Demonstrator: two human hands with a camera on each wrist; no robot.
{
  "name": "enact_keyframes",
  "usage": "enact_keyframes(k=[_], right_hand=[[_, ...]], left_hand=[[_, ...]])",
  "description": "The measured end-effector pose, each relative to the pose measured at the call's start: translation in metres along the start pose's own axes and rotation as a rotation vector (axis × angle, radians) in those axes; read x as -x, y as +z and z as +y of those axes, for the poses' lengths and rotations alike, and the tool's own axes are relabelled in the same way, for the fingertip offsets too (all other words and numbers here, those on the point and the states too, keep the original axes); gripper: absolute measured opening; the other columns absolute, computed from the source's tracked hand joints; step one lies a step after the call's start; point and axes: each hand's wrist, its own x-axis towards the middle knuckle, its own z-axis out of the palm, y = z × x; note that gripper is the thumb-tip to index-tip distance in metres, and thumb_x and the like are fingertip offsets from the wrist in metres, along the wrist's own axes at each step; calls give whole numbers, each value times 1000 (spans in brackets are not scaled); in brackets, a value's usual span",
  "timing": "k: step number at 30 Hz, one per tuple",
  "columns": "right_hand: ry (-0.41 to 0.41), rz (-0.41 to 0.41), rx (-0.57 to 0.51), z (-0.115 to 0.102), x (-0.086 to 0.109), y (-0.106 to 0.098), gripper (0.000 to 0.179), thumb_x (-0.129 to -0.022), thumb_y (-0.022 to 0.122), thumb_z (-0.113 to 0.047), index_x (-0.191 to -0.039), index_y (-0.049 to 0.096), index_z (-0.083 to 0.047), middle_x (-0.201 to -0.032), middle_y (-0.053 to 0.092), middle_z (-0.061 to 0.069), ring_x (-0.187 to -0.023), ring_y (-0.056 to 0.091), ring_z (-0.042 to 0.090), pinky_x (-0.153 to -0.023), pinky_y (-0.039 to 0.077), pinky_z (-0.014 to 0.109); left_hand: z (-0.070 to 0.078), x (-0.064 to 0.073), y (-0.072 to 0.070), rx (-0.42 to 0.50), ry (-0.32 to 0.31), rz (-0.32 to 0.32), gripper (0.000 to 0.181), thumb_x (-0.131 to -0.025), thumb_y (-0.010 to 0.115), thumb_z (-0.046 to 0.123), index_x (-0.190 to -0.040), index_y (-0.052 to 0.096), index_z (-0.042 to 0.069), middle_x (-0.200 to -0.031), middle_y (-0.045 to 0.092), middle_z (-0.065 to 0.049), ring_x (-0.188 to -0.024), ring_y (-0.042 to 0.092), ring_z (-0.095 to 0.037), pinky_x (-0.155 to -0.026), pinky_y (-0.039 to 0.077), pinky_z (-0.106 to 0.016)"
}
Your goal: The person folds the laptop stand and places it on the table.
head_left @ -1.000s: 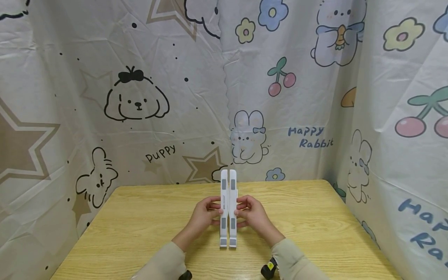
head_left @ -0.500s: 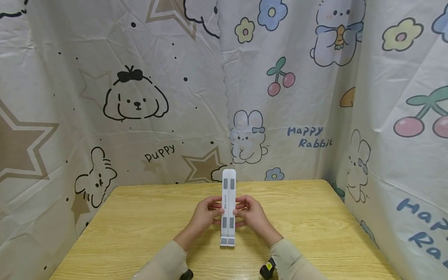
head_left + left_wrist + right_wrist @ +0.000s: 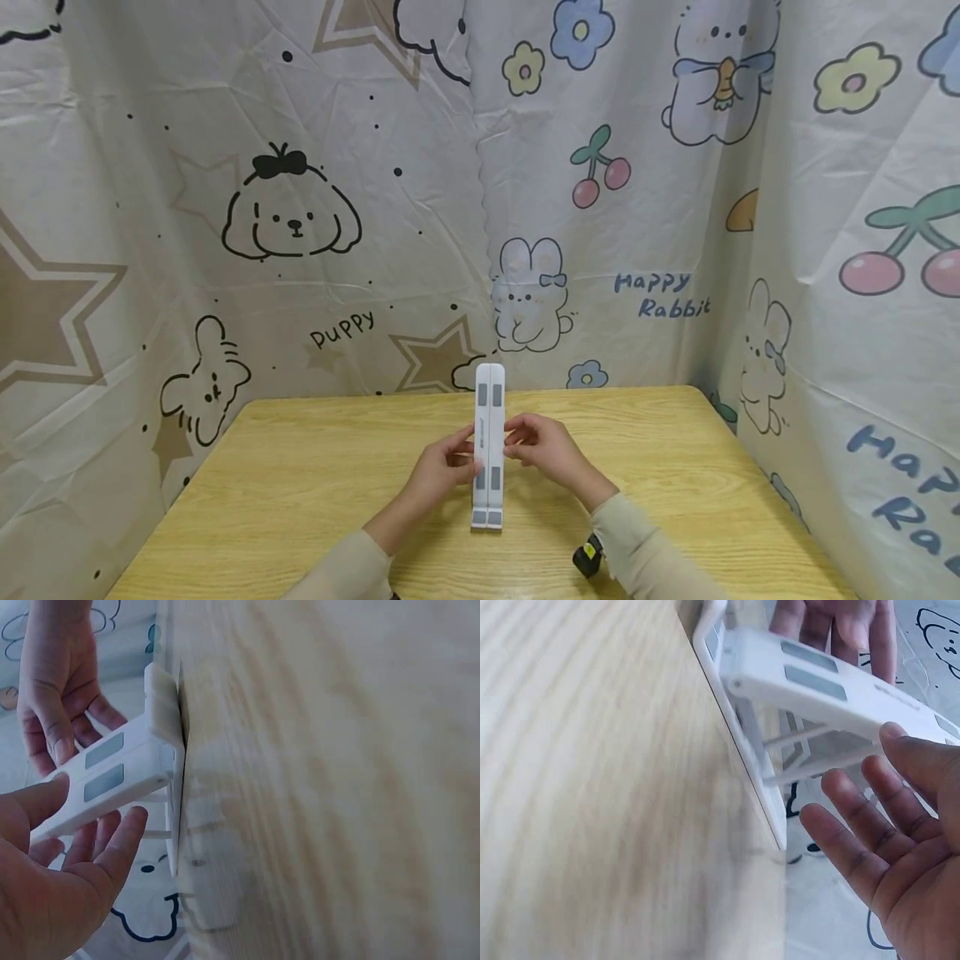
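Note:
A white folding laptop stand [image 3: 490, 450] with grey pads stands on the table, its two long arms side by side and touching. In the right wrist view its sloping arms [image 3: 832, 686] rise from a base, with thin struts beneath. My left hand [image 3: 437, 475] holds the left arm, thumb on the front face and fingers behind it. At the right edge is my right hand [image 3: 555, 454], thumb tip against the side; its other fingers [image 3: 847, 847] are loosely spread beside the stand.
The wooden table [image 3: 322, 467] runs back to a cream curtain [image 3: 420, 250] printed with cartoon animals. Below the right sleeve [image 3: 637, 537] a black device [image 3: 587, 554] is strapped at the wrist.
The stand's two arms came together from a narrow gap. Since then my right hand has eased its thumb off the front face and shifted slightly right; my left hand has slid slightly lower.

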Motion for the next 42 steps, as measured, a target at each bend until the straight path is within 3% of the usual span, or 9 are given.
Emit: enact_keyframes(k=[5,11,16,20,29,33,42], right_hand=[[-42,-1,71,-8,-11,-17,35,-90,80,-10,-123,68,-6,-101,71,8,-85,67,16,-70,60,29],[-86,-9,71,-21,-28,-38,50,-90,79,-11,-137,61,-8,-121,69,12,-104,69,24,-84,61,35],[-134,-77,79,-33,-40,-50,56,-94,75,-9,-145,56,-19,-144,59,7,-125,62,31,-95,59,40],[-175,-113,106,-42,-50,-56,60,-96,73,-11,-150,52,-25,-153,53,0,-134,56,32,-101,56,44],[-228,-162,152,-51,-65,-60,58,-97,69,-6,-151,53,-21,-156,51,0,-142,49,27,-116,42,51],[-252,-172,164,-50,-67,-58,58,-96,69,0,-149,55,-19,-155,52,1,-142,48,26,-117,41,52],[-233,-154,192,-51,-70,-58,56,-93,73,-5,-145,60,-22,-152,55,2,-140,51,30,-113,44,54]], left_hand=[[-1,13,-3,-94,22,-65,74,-89,77,1,-155,44,7,-139,61,-22,-114,65,-34,-84,60,-29],[-4,26,-3,-64,10,-167,87,-84,79,-5,-158,35,3,-157,43,-24,-135,53,-43,-104,53,-46],[-8,31,-3,-32,-15,-223,97,-80,81,-9,-160,26,0,-162,33,-23,-142,45,-42,-112,44,-46],[-10,33,-1,-34,-29,-241,104,-76,81,-13,-160,21,-1,-163,29,-22,-144,42,-39,-113,42,-41],[-16,34,3,-86,-19,-249,112,-70,83,-16,-160,19,-4,-161,31,-25,-143,43,-38,-108,48,-34],[-17,33,5,-111,-2,-246,112,-68,83,-18,-160,19,-4,-160,33,-24,-142,45,-37,-107,49,-34],[-14,33,3,-167,18,-262,109,-72,80,-19,-160,19,-3,-160,35,-22,-140,49,-34,-104,51,-33]])
